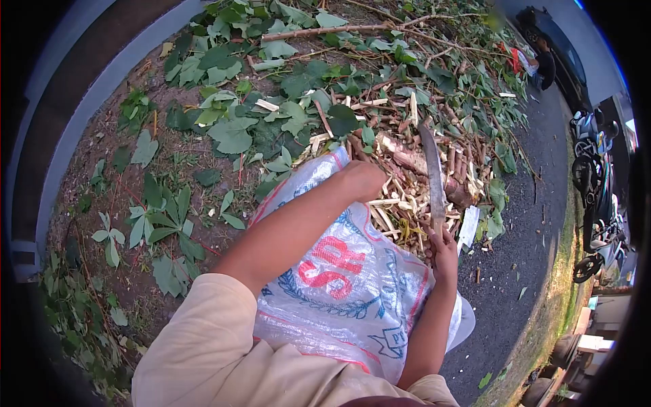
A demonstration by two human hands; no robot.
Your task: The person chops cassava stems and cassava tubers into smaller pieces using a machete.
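Observation:
My right hand [443, 255] is wrapped round the wooden handle of a machete [432, 166], whose long, stained blade points away from me over the chopped wood. My left hand [364, 181] is closed at the edge of the wood pile, its fingers mostly turned from view; what it grips, if anything, is hidden. Across my lap lies a white woven sack [308, 319] with red and blue print. A thick log [407, 157] with worn bark rests under and beside the blade. Around it are pale wood chips [390, 210] and short cut brown sticks [460, 163].
Leafy branches [234, 132] cover the ground ahead and to the left. A dark paved strip [505, 278] runs along the right. Beyond it stand motorcycles [593, 197] and a dark car [556, 51]. Another person [544, 64] is at the far right.

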